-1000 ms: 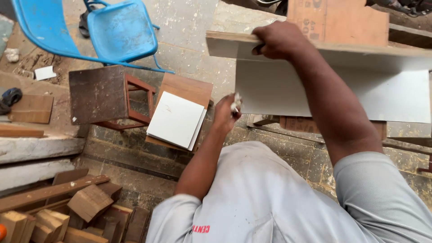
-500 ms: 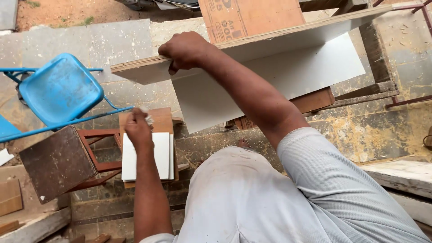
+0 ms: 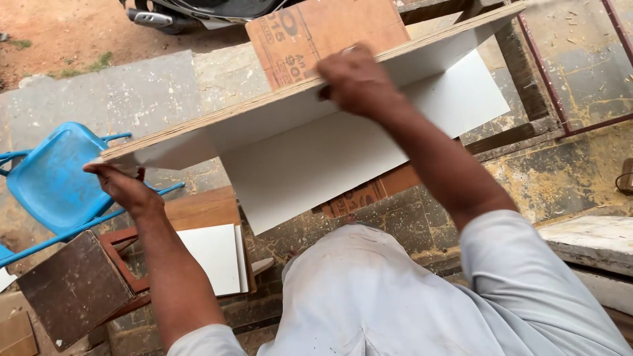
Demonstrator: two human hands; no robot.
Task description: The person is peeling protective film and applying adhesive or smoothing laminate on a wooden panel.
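The left hand [image 3: 125, 190] has its grip closed around the near end of a long white-faced plywood board [image 3: 277, 122]. The right hand [image 3: 359, 79] grips the board's top edge further along, fingers curled over it. Below the left hand sit a blue chair [image 3: 49, 181] and small white panels [image 3: 214, 257].

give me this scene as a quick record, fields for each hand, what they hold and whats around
left hand: grips the left end of the board
right hand: grips the board's top edge
board: long, white-faced, ply edge up, joined to a white panel
nearby: blue chair, brown stool, small white sheets
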